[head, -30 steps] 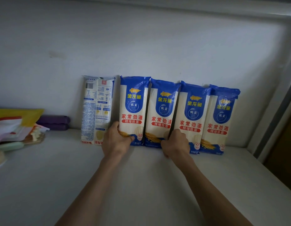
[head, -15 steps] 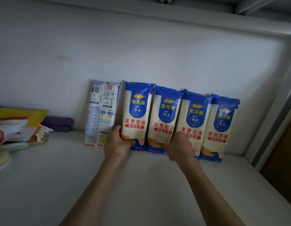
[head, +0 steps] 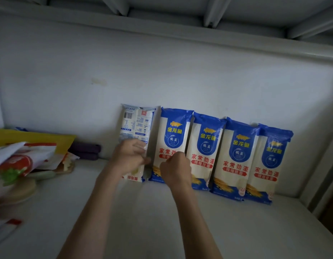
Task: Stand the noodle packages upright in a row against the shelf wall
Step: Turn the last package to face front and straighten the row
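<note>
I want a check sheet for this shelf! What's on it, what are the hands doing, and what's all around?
Surface: white shelf, bare in front of the packages.
Job's things: five noodle packages upright in a row against the back wall; four blue packages show their fronts, the white package at the left end shows its back.
Clutter: red and yellow bags and a purple bundle at the left; details blurred.
Hands: left hand on the white package; right hand on the lower part of the neighbouring blue ones. Grip unclear.
Cables: nothing seen.
Surroundings: shelf frame overhead, side wall at right.
</note>
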